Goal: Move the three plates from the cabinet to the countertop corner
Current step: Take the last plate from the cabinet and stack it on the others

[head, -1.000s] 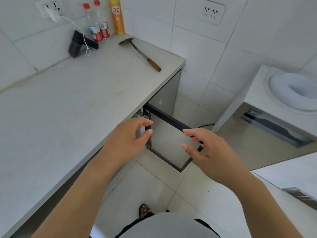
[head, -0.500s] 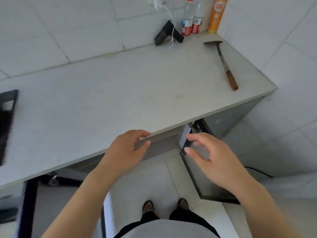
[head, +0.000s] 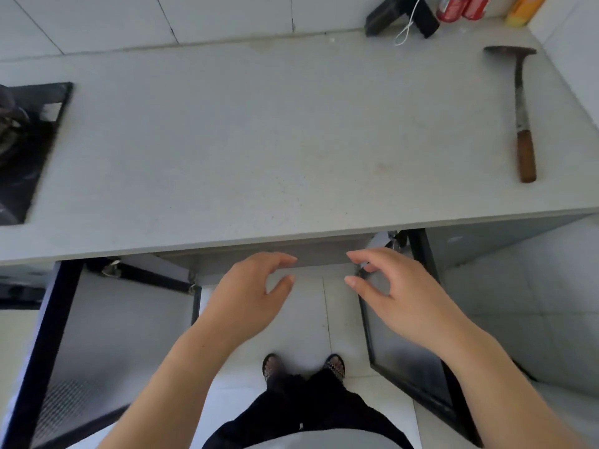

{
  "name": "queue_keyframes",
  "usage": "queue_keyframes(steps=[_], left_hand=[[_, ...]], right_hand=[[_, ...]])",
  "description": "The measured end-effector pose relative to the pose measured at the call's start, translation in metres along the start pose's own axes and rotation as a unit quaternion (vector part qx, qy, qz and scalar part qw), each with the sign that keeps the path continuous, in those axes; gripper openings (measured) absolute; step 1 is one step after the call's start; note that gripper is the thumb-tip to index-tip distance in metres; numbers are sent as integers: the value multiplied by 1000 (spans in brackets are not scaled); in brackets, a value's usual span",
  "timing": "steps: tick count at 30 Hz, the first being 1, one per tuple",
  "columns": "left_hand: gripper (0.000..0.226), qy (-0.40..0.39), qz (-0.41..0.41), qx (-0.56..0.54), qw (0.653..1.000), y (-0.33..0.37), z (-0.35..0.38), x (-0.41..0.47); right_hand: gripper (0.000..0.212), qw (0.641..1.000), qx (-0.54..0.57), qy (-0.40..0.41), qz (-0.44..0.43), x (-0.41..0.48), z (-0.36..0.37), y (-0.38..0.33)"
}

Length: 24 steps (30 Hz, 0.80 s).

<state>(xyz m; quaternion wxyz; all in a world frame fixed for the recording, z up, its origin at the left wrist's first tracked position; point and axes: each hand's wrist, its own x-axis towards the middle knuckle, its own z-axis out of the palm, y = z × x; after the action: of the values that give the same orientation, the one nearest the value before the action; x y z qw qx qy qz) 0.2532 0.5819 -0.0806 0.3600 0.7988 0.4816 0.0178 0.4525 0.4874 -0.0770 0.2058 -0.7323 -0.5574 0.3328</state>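
No plates are in view; the cabinet's inside is hidden under the grey countertop (head: 291, 134). Two dark-framed glass cabinet doors stand swung out below the counter's front edge, the left door (head: 107, 345) and the right door (head: 408, 358). My left hand (head: 249, 299) and my right hand (head: 398, 293) hover side by side just in front of the counter edge, between the doors. Both have loosely curved fingers with thumb and forefinger apart, and both hold nothing. The countertop corner (head: 505, 30) lies at the far right.
A hammer-like tool with a wooden handle (head: 523, 115) lies at the counter's right end. Bottles (head: 460, 6), a yellow bottle (head: 523, 9) and a black device with a white cable (head: 402, 17) stand at the back right. A black gas hob (head: 26, 147) sits at the left.
My view has swung left and down, from the right cabinet door to facing the counter squarely. Both hands stayed empty and shifted to the gap between the two open doors.
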Motion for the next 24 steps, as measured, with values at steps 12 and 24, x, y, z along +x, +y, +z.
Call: queue_keyframes(steps=[12, 24], left_hand=[[30, -22, -9, 25, 999, -81, 59, 41], [32, 52, 29, 67, 996, -163, 164, 145]], right_hand=[[40, 1000, 17, -7, 16, 45, 88, 49], [39, 999, 4, 52, -6, 122, 191, 147]])
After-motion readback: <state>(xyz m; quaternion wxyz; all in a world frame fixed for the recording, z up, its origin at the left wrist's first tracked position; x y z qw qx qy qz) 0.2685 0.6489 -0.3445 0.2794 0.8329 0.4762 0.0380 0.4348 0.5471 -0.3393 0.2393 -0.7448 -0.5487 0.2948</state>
